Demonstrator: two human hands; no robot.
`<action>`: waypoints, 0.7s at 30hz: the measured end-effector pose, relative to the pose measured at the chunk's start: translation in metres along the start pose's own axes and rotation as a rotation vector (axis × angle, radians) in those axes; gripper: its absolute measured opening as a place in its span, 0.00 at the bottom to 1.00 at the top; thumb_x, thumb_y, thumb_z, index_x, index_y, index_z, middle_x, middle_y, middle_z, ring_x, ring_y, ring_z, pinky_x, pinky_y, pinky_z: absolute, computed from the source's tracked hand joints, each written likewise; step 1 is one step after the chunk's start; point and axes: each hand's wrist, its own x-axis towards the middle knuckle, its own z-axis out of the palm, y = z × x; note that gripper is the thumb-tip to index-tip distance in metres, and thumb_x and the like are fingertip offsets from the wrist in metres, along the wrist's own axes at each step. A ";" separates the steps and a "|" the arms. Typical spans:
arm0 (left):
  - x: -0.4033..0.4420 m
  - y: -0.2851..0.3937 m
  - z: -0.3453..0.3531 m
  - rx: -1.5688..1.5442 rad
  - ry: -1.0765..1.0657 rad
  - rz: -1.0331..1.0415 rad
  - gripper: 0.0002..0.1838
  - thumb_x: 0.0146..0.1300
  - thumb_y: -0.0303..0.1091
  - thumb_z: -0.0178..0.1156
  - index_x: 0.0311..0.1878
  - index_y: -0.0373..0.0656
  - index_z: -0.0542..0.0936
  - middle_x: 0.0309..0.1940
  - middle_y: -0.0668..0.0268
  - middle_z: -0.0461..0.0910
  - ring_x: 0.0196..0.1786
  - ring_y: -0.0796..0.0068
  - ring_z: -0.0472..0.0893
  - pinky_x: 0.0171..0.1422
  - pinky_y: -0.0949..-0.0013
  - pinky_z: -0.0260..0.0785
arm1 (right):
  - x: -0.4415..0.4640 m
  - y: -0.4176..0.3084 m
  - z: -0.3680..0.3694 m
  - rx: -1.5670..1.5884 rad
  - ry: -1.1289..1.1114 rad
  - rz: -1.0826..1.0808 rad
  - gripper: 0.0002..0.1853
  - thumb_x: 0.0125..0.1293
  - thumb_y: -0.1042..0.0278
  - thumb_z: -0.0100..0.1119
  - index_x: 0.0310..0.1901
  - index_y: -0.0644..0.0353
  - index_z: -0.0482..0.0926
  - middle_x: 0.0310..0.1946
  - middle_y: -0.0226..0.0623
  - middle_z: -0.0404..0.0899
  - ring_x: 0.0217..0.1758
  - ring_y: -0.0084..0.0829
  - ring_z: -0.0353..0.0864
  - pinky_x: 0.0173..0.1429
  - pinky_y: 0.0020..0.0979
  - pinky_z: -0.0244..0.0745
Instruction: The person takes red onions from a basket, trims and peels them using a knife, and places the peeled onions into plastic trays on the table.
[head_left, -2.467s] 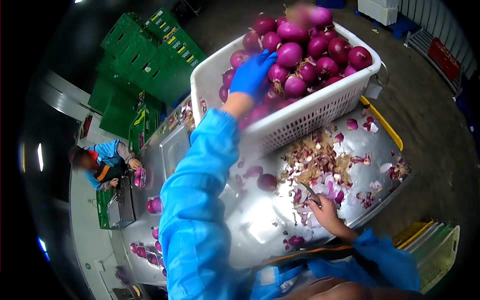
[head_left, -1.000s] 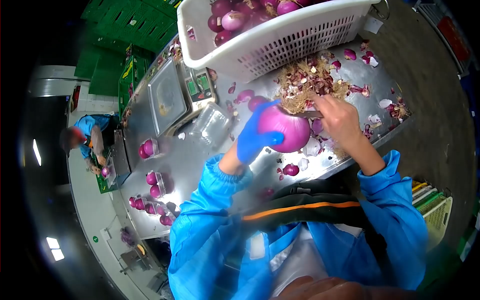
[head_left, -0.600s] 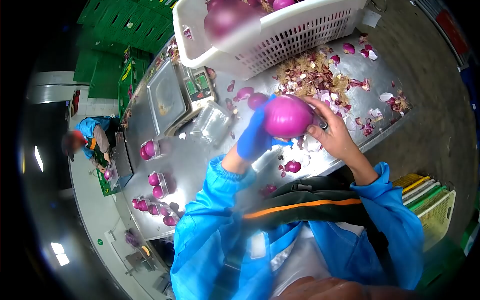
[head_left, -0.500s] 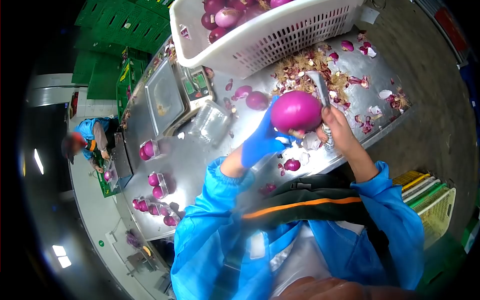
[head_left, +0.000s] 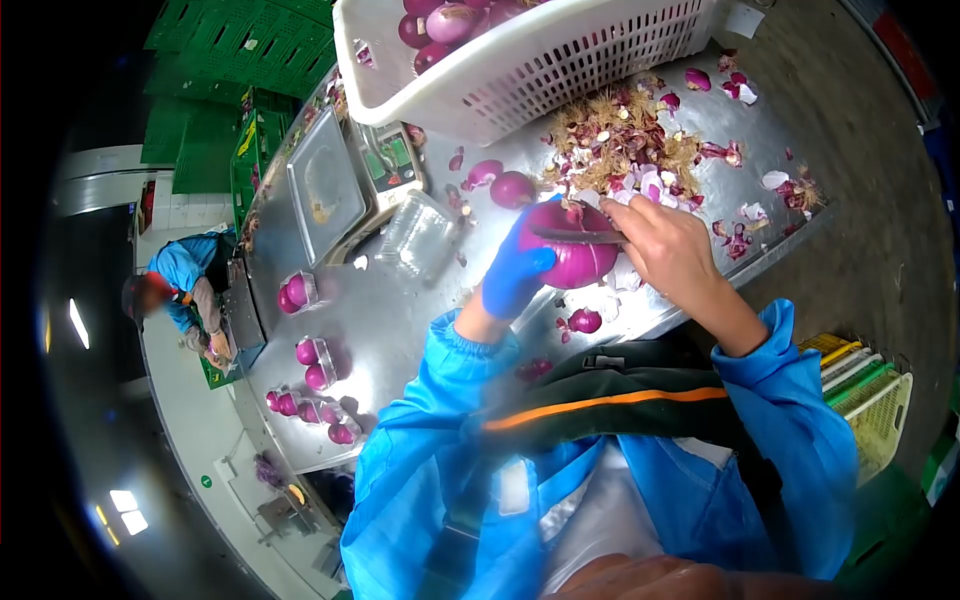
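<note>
A large red onion is gripped by my left hand, which wears a blue glove and wraps its near left side. My bare right hand is closed on a small curved knife, its handle hidden in the fingers. The blade lies across the upper part of the onion, close to the stem end. Beyond my hands spreads a heap of root trimmings and skins. Two whole onions, the closer one dark purple, rest left of the heap. A small onion lies on the steel table below my hands.
A white basket of onions stands at the table's far side. Left are a weighing scale, a clear plastic tub and packed onions. Crates stand at right. A co-worker works at far left.
The knife has swung from upright beside the onion to lying across it, as my right hand moved over. The onion has turned and come slightly lower left in my left hand.
</note>
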 end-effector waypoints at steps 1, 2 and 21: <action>-0.001 0.001 -0.001 -0.010 -0.019 -0.024 0.43 0.54 0.47 0.70 0.69 0.39 0.64 0.62 0.59 0.72 0.64 0.62 0.74 0.70 0.58 0.66 | 0.002 0.002 0.002 -0.021 -0.005 -0.024 0.19 0.52 0.74 0.65 0.48 0.53 0.81 0.31 0.32 0.75 0.28 0.32 0.80 0.30 0.33 0.74; -0.003 0.001 -0.002 -0.020 -0.038 -0.048 0.43 0.53 0.47 0.70 0.69 0.38 0.65 0.62 0.58 0.71 0.64 0.62 0.74 0.69 0.59 0.67 | 0.002 0.004 0.005 -0.016 -0.013 -0.032 0.19 0.52 0.74 0.64 0.49 0.53 0.81 0.31 0.31 0.75 0.28 0.32 0.80 0.30 0.33 0.74; 0.003 -0.027 0.003 0.045 0.095 0.080 0.48 0.55 0.51 0.71 0.73 0.42 0.57 0.65 0.57 0.68 0.67 0.61 0.72 0.69 0.58 0.68 | -0.032 0.001 0.034 0.806 -0.149 0.567 0.24 0.75 0.51 0.51 0.61 0.61 0.73 0.32 0.38 0.80 0.36 0.31 0.82 0.37 0.32 0.73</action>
